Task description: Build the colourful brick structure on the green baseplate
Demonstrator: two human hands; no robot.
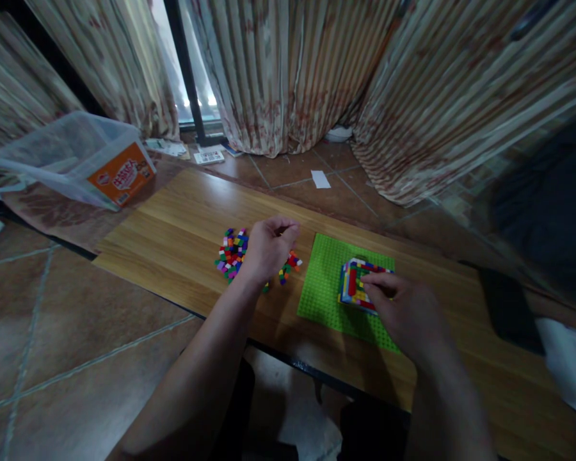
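Observation:
A green studded baseplate (319, 291) lies on the wooden table (173, 224). On it stands a low block of many-coloured building bricks (352, 282), built in layers. My right hand (403, 307) is over the right side of this block, thumb and forefinger pinched at its top; what lies between the fingertips is too small to make out. My left hand (271, 246) hovers above a heap of small loose bricks (231, 253), fingers drawn together. Whatever those fingers may hold is hidden. Part of the heap shows to the right of the left hand.
A clear plastic bin (72, 160) with an orange label stands beyond the table's left end. A dark flat object (509, 310) lies at the right end. Curtains (288, 77) hang behind, and a white paper (320, 179) lies on the tiled floor.

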